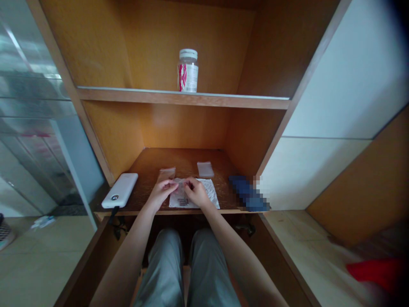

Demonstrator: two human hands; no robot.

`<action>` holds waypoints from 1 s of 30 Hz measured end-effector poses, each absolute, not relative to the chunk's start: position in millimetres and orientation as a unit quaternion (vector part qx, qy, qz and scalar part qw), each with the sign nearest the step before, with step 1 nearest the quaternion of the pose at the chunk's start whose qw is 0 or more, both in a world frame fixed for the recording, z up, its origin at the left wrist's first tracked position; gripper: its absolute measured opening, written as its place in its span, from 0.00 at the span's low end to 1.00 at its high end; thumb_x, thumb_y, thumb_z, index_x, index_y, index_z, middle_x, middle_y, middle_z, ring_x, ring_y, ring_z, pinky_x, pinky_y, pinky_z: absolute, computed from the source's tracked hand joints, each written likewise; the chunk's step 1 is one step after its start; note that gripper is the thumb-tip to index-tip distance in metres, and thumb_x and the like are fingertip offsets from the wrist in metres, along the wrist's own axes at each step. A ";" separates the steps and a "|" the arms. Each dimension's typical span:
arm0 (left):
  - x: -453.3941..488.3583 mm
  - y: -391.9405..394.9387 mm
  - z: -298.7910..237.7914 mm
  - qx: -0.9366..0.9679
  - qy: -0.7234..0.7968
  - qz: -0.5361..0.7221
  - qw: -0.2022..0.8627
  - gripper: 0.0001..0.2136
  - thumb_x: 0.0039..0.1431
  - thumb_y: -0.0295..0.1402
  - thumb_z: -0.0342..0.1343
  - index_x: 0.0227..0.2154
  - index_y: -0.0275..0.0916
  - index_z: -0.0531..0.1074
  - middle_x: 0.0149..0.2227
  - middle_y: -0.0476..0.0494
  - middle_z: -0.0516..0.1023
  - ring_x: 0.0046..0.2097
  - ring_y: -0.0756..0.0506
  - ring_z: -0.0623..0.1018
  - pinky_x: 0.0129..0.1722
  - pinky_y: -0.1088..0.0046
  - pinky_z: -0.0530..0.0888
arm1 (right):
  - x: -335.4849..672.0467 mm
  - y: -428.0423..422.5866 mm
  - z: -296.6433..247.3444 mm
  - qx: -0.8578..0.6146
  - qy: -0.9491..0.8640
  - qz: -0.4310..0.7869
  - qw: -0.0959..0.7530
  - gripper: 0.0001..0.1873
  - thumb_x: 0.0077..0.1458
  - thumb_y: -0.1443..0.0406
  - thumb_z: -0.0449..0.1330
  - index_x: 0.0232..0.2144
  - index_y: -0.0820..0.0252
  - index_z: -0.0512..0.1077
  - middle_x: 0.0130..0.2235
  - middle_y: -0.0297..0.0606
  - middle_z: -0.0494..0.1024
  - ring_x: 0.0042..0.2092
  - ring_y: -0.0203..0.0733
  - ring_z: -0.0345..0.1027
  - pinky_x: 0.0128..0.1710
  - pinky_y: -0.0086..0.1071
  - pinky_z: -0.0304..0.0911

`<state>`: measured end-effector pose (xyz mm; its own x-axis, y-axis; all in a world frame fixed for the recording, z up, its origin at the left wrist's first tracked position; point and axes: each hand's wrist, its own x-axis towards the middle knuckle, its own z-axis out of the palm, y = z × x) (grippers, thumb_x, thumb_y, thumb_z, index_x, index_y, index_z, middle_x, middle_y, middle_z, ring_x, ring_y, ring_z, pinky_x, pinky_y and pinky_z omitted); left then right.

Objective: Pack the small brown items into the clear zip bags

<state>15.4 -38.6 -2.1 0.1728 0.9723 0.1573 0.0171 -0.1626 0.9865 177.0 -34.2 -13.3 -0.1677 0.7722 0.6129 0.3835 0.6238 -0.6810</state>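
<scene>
Fingers (171, 185) of the left hand (161, 194) and the right hand (196, 192) are closed in a pinch, and a small clear plastic sachet (180, 186) is held between them just above a white textured sheet (207, 192). A similar sachet (205, 169) is laid beyond, on the wooden surface (185, 160).

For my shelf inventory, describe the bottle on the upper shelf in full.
The bottle is a short cylinder of clear-looking plastic with a white cap on top. A white label with a red band on its left part wraps the body; its print is too small to read. It stands upright near the front edge of the wooden upper shelf, touching only that shelf.
</scene>
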 end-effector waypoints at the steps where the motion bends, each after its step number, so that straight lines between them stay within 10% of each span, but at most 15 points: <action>1: 15.5 -39.0 -1.6 0.591 0.421 0.486 0.487 0.15 0.43 0.40 0.59 0.31 0.34 0.73 0.28 0.44 0.76 0.30 0.48 0.73 0.34 0.72 0.69 | 177.0 -34.2 -13.5 -0.390 -0.743 0.186 0.511 0.08 0.51 0.66 0.50 0.28 0.61 0.68 0.26 0.34 0.70 0.27 0.34 0.61 0.27 0.26 0.56; 30: 11.4 -33.0 -10.2 0.494 0.411 0.548 0.535 0.19 0.40 0.41 0.62 0.33 0.32 0.74 0.35 0.39 0.77 0.35 0.45 0.75 0.37 0.67 0.70 | 177.8 -34.4 -13.5 -0.402 -0.725 0.212 0.518 0.10 0.54 0.64 0.49 0.30 0.60 0.69 0.26 0.36 0.72 0.27 0.36 0.64 0.27 0.27 0.58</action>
<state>11.4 -33.0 -10.2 0.0617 0.9928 0.1023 -0.1813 -0.0897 0.9793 177.8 -34.4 -13.5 -0.1413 0.8021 0.5802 0.3621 0.5873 -0.7238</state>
